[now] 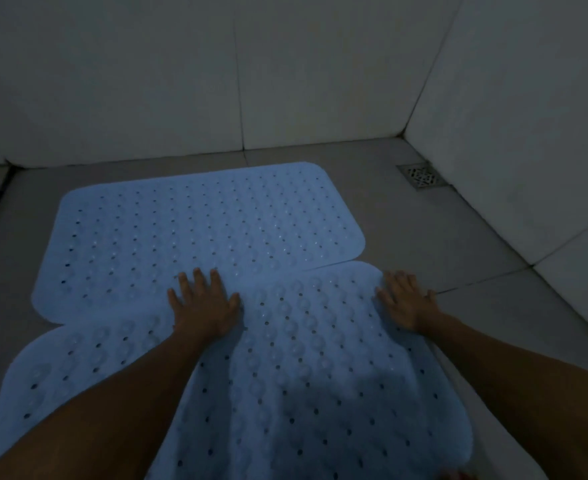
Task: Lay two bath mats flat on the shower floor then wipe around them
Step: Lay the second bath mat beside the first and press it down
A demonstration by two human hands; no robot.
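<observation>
Two pale blue perforated bath mats lie on the grey tiled shower floor (441,251). The far mat (195,233) is spread flat near the back wall. The near mat (303,375) overlaps the far mat's front edge and looks slightly rippled. My left hand (204,306) presses flat with spread fingers on the near mat's far edge, where the two mats meet. My right hand (408,299) lies flat on the near mat's far right corner, fingers straight.
White tiled walls close the space at the back and on the right. A square metal drain (421,175) sits in the far right corner of the floor. A dark floor joint runs along the left side.
</observation>
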